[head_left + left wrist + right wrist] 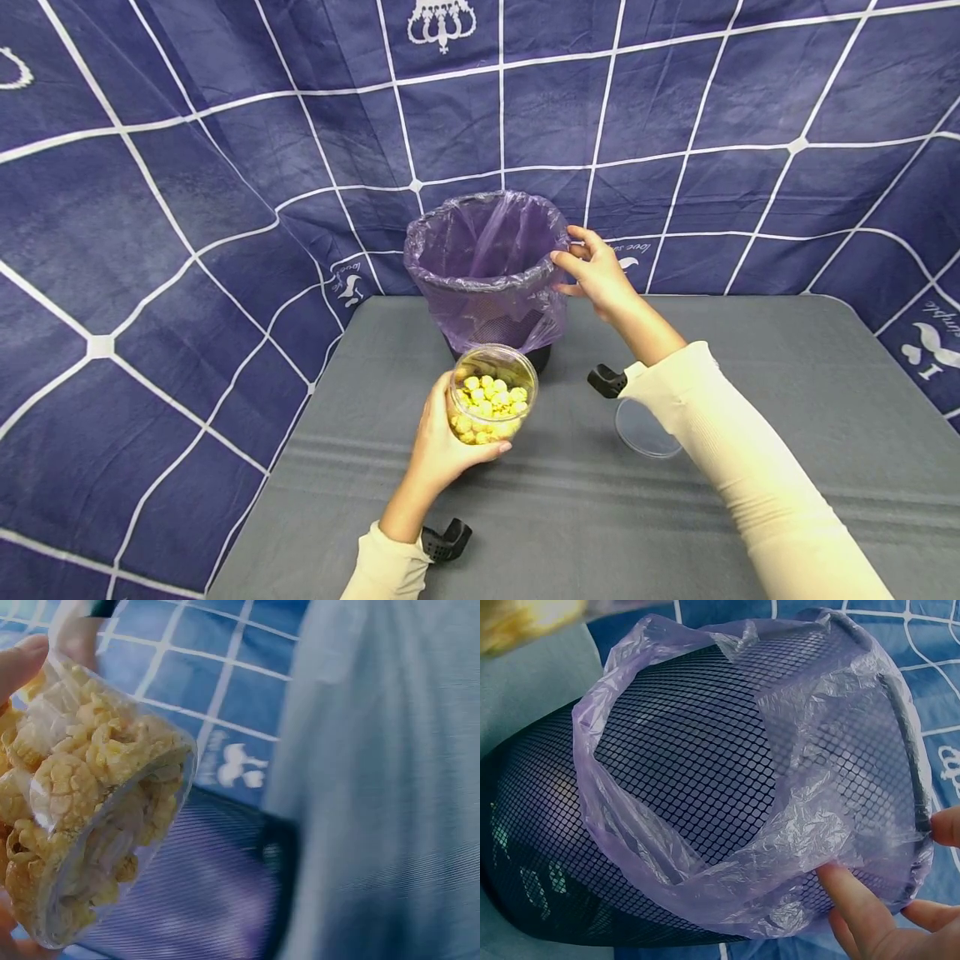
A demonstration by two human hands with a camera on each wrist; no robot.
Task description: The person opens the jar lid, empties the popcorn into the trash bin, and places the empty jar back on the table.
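My left hand (442, 442) holds a clear plastic jar (187, 754) of yellow popcorn (491, 400), its lidless mouth tilted up toward the head camera. Just behind the jar stands a black mesh trash bin (690, 750), lined with a thin purple plastic bag (480, 292) folded over its rim. My right hand (600, 271) grips the bin's bagged rim at the right side. In the right wrist view, one finger presses on the bag's overhang, while other fingertips lie at the rim.
A clear round lid (647, 429) lies on the grey tabletop (570, 517), partly hidden by the right sleeve (720, 433). Dark blue cloth (637, 100) with white lines hangs behind and to the left. Each wrist carries a black strap-like device (447, 540).
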